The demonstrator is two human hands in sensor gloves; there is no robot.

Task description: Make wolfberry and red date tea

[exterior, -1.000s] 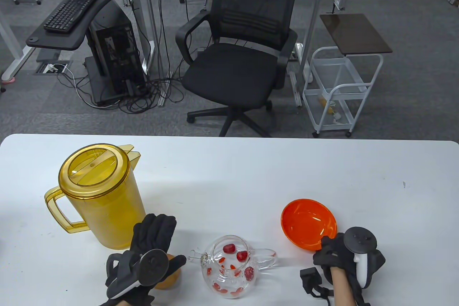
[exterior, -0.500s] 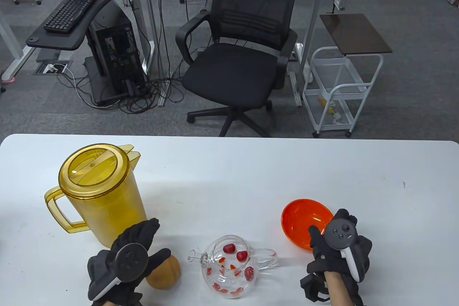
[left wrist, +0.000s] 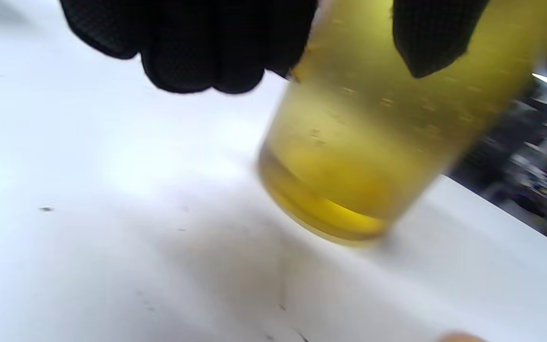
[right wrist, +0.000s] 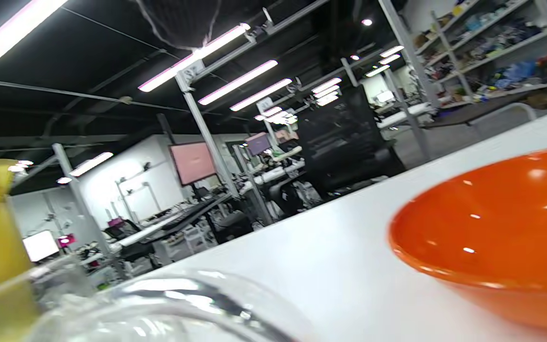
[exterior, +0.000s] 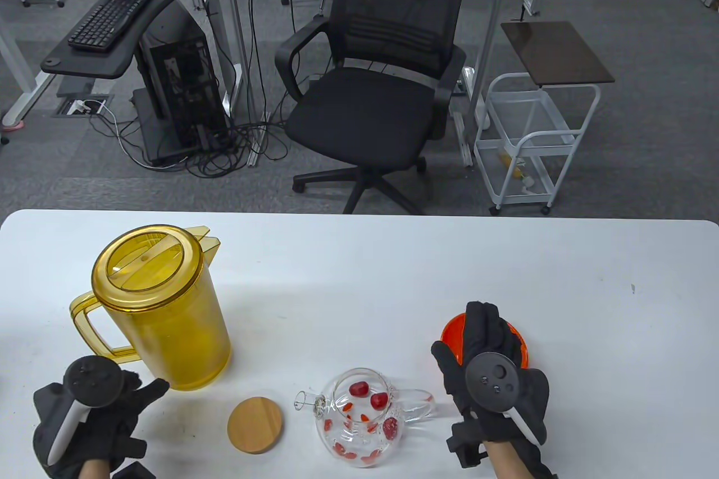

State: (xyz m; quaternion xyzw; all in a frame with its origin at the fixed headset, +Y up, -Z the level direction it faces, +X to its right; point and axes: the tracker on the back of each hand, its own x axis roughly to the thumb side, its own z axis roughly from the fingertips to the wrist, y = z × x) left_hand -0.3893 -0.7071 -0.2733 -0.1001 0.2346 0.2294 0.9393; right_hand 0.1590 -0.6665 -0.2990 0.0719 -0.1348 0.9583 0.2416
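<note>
The white counter [exterior: 359,277] carries everything, and the largest thing on it is the yellow pitcher [exterior: 160,308] at the left, upright with its lid on and its handle toward the left edge; the left wrist view shows its base [left wrist: 344,175] blurred, a little yellow liquid at the bottom. Right of centre sits the orange bowl [exterior: 514,341], partly covered from above by the right hand [exterior: 488,375], whose fingers lie straight and together across the bowl, thumb out to the side; whether they touch the bowl cannot be told. The left hand [exterior: 92,417] is at the near left corner, just beside the pitcher's base, fingers loosely spread and gripping nothing. Between the hands stands the glass teapot [exterior: 362,417], lid off, its spout pointing left and its handle right, with red dates and wolfberries inside. Just left of the spout the round wooden lid [exterior: 255,424] lies flat on the counter, apart from both hands.
</note>
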